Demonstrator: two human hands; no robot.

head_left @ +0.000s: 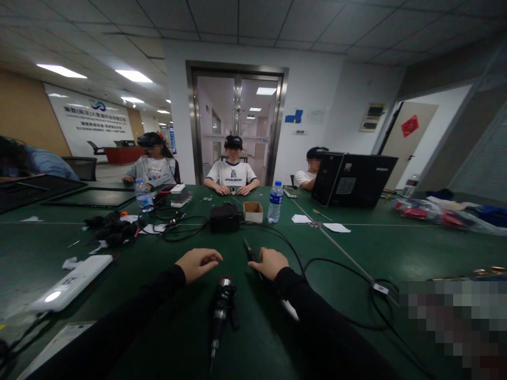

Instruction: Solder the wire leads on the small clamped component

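A slim black tool with a pointed metal tip, which looks like a soldering iron (250, 252), points away from me near the middle of the table. My right hand (271, 263) has its fingers curled round the handle, hiding part of it. To its left, my left hand (200, 265) hovers above the green table with fingers bent and apart, holding nothing. Between my forearms lies a black cylindrical device (222, 303) with a reddish metallic end and a cord trailing towards me. Beyond my hands sit a black box (224, 218) with cables and a small open cardboard box (252, 212).
Water bottles (275, 203) stand further back. A white power bank (73, 283) and a tangle of black parts (113, 228) lie left. Cables (336, 261) loop across the right side, near a black computer case (352, 180). Several people sit around the table.
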